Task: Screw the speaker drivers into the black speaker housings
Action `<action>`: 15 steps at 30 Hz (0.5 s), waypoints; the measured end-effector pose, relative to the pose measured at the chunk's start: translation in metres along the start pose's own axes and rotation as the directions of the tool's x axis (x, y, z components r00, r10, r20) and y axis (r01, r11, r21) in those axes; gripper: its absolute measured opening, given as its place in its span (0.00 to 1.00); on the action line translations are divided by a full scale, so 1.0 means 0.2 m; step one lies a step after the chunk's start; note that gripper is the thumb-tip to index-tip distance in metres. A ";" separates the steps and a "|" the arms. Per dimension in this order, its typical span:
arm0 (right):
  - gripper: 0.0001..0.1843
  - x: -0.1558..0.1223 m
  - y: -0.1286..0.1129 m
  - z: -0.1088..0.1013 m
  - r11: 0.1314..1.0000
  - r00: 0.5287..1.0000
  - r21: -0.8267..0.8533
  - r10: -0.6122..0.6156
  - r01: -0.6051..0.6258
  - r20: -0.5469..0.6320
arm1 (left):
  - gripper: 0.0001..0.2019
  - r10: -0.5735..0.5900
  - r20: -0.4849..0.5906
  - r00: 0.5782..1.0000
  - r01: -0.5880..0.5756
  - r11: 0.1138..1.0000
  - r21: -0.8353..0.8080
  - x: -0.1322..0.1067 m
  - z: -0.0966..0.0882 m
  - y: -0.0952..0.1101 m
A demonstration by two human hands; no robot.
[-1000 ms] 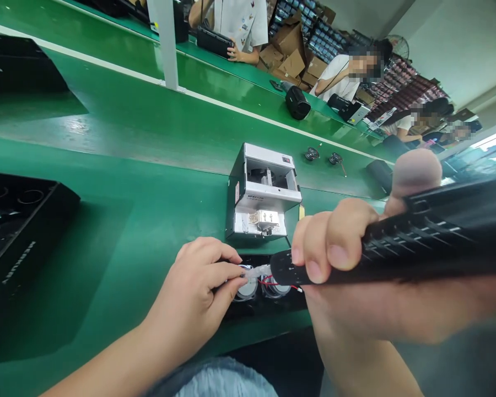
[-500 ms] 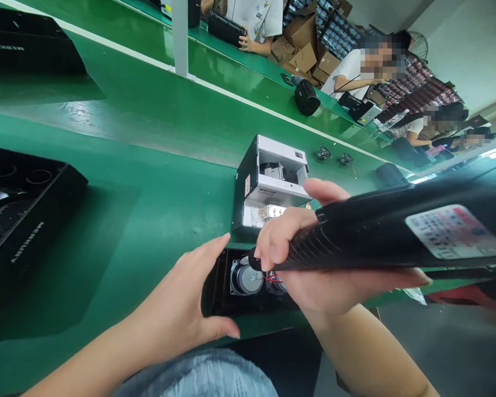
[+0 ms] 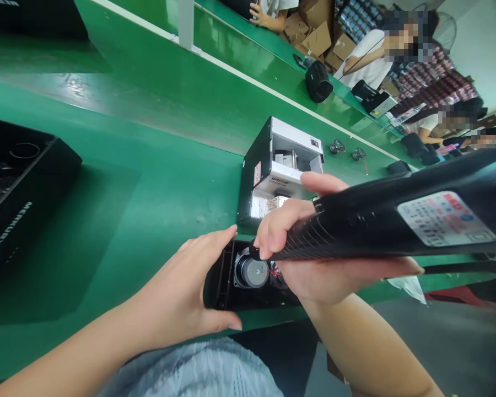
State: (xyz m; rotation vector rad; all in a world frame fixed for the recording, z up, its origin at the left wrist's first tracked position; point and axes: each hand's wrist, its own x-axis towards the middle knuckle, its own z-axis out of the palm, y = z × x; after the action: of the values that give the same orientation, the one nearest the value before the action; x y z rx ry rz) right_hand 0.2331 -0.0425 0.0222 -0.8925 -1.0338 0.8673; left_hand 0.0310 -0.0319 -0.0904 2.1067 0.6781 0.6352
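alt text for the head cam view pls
Two hands work over a green bench: the left hand holds an open black case with a round speaker inside, while the right hand grips a long black speaker body above it. A white machine stands just beyond, with co-workers further along.

A white benchtop machine (image 3: 279,165) stands on the green workbench (image 3: 149,190), cardboard boxes (image 3: 317,28) beyond.
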 end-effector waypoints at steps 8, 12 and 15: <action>0.39 0.00 0.09 0.01 0.999 0.999 0.007 -0.053 0.053 0.004 | 0.66 -0.025 0.009 1.000 0.025 0.999 -0.026 0.01 0.00 0.00; 0.38 0.00 0.13 0.02 0.993 0.994 0.047 -0.110 0.110 0.005 | 0.62 -0.054 -0.001 0.999 0.054 0.996 -0.070 0.02 0.01 0.01; 0.39 -0.01 0.16 0.01 0.993 0.994 0.038 -0.111 0.110 0.023 | 0.61 -0.076 0.002 0.997 0.076 0.993 -0.088 0.03 0.01 0.00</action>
State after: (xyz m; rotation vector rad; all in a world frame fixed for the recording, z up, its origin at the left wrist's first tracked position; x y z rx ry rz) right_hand 0.2247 -0.0327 -0.0066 -0.7876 -1.0751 0.8036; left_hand 0.0362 -0.0300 -0.0899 1.9902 0.7149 0.6129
